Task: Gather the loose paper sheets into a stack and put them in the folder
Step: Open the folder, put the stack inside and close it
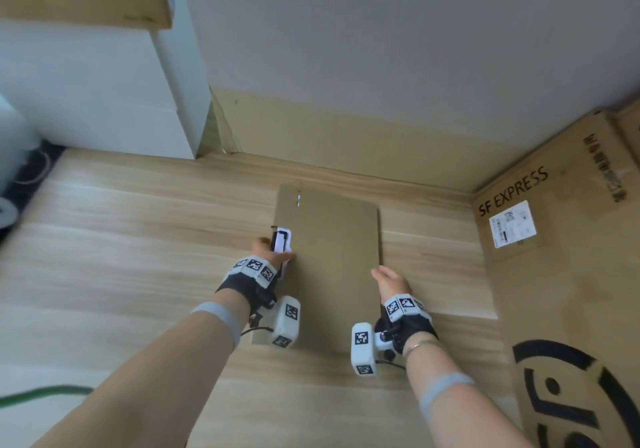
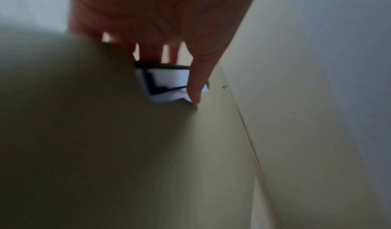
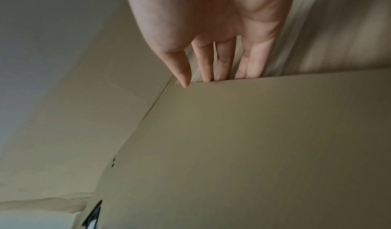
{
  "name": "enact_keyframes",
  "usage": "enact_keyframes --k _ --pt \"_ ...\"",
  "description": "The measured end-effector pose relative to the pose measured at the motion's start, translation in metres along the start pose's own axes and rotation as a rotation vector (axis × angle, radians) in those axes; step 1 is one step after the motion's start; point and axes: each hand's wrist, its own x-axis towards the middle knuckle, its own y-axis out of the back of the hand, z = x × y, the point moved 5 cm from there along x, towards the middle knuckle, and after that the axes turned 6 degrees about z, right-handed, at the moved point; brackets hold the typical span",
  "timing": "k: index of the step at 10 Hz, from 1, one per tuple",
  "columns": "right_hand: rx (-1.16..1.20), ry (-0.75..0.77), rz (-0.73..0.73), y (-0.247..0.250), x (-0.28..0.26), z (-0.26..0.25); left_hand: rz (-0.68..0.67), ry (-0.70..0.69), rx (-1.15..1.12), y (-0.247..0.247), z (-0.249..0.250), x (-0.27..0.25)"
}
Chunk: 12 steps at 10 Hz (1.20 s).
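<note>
The wooden surface (image 1: 138, 239) is carrying everything, and it is running back to a grey wall with a brown cardboard sheet (image 1: 346, 142) leaning along its foot. A big cardboard box (image 1: 561, 274) printed SF EXPRESS is standing against the surface's right edge, and a white cabinet (image 1: 104, 94) is filling the far left corner.

The brown folder (image 1: 332, 257) is lying closed and flat near the middle of the surface, its long sides running away from me toward the back edge. A few white paper sheets (image 1: 281, 239) with black print are sticking out of its left edge.

My left hand (image 1: 273, 253) is gripping that left edge, fingers curling underneath while my thumb (image 2: 196, 88) is pressing down on the cover beside the exposed paper. My right hand (image 1: 391, 281) is taking the right edge, its fingers (image 3: 207, 62) slipping under the cover and the thumb resting on top, so it is lightly pinching the folder.
</note>
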Motion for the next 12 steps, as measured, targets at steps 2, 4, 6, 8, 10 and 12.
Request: enact_keyframes --k 2,4,6,8,10,12 --pt "0.115 0.069 -0.089 -0.031 -0.015 -0.005 -0.094 -0.058 -0.028 0.04 -0.015 0.016" --pt "0.059 0.093 -0.171 -0.079 -0.037 -0.041 0.107 -0.11 -0.075 0.103 -0.009 0.042" --pt "0.01 0.071 -0.15 -0.122 -0.046 -0.069 0.144 -0.109 0.016 0.131 -0.017 0.069" --pt "-0.075 0.067 -0.141 -0.137 -0.049 -0.072 0.146 -0.153 0.189 0.139 -0.019 0.059" --pt "-0.105 0.142 -0.121 -0.134 -0.062 -0.072 0.177 -0.141 0.327 0.137 -0.03 0.051" --pt "-0.072 0.303 -0.046 -0.088 -0.093 -0.067 0.235 -0.066 0.359 0.13 -0.055 0.024"
